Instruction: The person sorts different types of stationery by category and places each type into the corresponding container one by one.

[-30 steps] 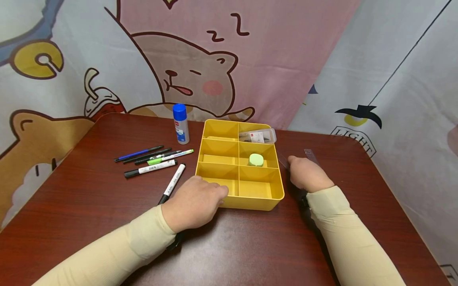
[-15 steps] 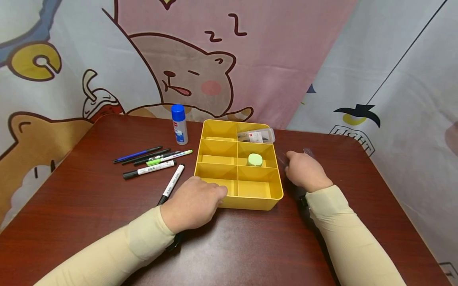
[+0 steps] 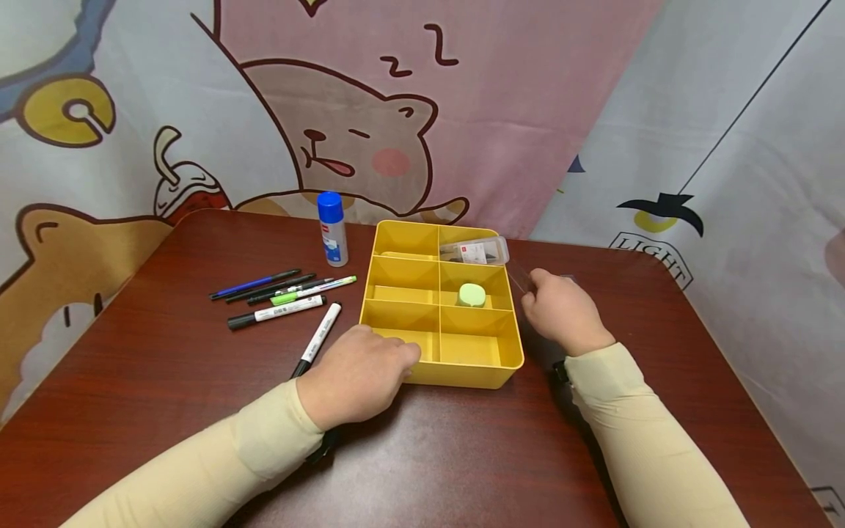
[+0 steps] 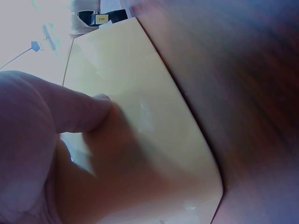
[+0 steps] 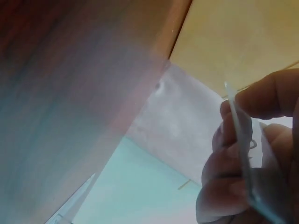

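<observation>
My left hand point(image 3: 359, 378) grips the front left rim of a yellow divided storage box point(image 3: 462, 375). Its thumb point(image 4: 88, 112) lies against the outer wall in the left wrist view, while the other fingers go over the rim. Just right of the box, my right hand point(image 3: 564, 312) pinches a clear, flat plastic piece point(image 5: 243, 154) with straight edges. One end of that piece points toward the box's right wall; the hand covers much of it. Inside the box are a light green rounded block point(image 3: 472, 295), in the middle right compartment, and a clear plastic case point(image 3: 474, 251) leaning at the back right.
Left of the box lie several pens point(image 3: 264, 282) and a black-and-white marker point(image 3: 280, 312). Another marker point(image 3: 321, 334) lies partly behind my left hand. A blue-capped bottle point(image 3: 332, 229) stands upright at the back. A patterned cloth point(image 3: 515, 110) hangs behind the brown table point(image 3: 449, 469).
My right hand shifts slightly and the clear plastic piece tilts, its near-box end now showing more and its far end less. My left hand stays on the box rim.
</observation>
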{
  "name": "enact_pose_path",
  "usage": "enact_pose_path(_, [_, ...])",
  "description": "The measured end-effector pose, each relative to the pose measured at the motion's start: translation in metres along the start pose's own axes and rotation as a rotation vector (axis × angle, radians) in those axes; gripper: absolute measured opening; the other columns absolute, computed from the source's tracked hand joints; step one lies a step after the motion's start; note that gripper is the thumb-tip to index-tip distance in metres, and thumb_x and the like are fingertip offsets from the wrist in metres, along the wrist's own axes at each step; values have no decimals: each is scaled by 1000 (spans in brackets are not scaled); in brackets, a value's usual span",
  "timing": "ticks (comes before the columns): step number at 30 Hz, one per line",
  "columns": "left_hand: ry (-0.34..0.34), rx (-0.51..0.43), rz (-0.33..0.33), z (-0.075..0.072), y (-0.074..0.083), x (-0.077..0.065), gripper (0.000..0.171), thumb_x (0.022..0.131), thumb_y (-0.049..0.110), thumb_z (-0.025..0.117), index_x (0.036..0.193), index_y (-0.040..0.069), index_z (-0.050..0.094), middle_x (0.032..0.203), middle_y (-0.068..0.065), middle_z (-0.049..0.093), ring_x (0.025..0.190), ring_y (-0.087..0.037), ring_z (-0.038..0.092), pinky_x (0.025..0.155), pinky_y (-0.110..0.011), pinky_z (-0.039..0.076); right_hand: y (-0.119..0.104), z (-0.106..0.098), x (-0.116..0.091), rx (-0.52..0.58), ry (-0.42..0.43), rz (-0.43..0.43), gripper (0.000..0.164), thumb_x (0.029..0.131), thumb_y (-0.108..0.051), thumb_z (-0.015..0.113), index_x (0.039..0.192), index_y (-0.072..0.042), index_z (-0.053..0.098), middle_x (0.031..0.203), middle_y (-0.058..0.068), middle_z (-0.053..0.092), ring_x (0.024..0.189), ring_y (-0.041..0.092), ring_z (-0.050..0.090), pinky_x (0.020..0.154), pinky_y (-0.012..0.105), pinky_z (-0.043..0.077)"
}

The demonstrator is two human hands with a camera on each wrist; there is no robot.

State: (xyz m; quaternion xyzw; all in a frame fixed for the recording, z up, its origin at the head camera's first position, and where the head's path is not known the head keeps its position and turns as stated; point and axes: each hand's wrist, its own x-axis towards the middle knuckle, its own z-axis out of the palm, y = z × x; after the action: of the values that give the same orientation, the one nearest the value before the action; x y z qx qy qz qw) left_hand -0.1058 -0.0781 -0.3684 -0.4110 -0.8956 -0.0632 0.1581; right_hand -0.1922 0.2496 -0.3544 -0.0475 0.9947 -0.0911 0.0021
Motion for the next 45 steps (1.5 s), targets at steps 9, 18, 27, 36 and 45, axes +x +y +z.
enact_pose_path(9, [1, 0, 1, 0, 0, 0, 32, 90, 15, 67, 68, 22, 45, 57, 9, 40, 45, -11, 35, 49, -31, 25, -2, -2, -1, 52, 52, -3, 17, 97, -18, 50, 101, -5, 60, 85, 16, 71, 68, 29, 61, 65, 45, 52])
enact_pose_path(18, [3, -1, 2, 0, 0, -1, 32, 90, 15, 67, 69, 22, 44, 57, 9, 40, 45, -11, 35, 50, -31, 25, -3, -1, -1, 84, 108, 8, 17, 95, -19, 49, 100, -6, 59, 85, 16, 69, 70, 30, 61, 66, 47, 51])
enact_pose_path(27, [-2, 1, 2, 0, 0, 0, 32, 90, 15, 66, 69, 22, 44, 57, 9, 40, 46, -10, 36, 50, -31, 25, -5, -1, -3, 118, 153, 6, 16, 96, -19, 50, 100, -6, 58, 85, 16, 68, 69, 31, 59, 65, 46, 50])
enact_pose_path(36, [-18, 2, -6, 0, -1, 0, 31, 91, 15, 66, 69, 22, 45, 58, 9, 40, 46, -10, 36, 50, -31, 25, -7, 1, -3, 158, 220, 3, 23, 96, -19, 49, 110, -3, 59, 94, 19, 71, 74, 32, 61, 71, 50, 52])
enact_pose_path(45, [-7, 5, 2, 1, -1, 0, 31, 91, 16, 66, 69, 22, 45, 57, 9, 39, 46, -10, 35, 50, -31, 25, -10, 1, -4, 176, 235, -8, 25, 97, -18, 50, 114, -2, 58, 101, 20, 72, 78, 33, 63, 76, 52, 54])
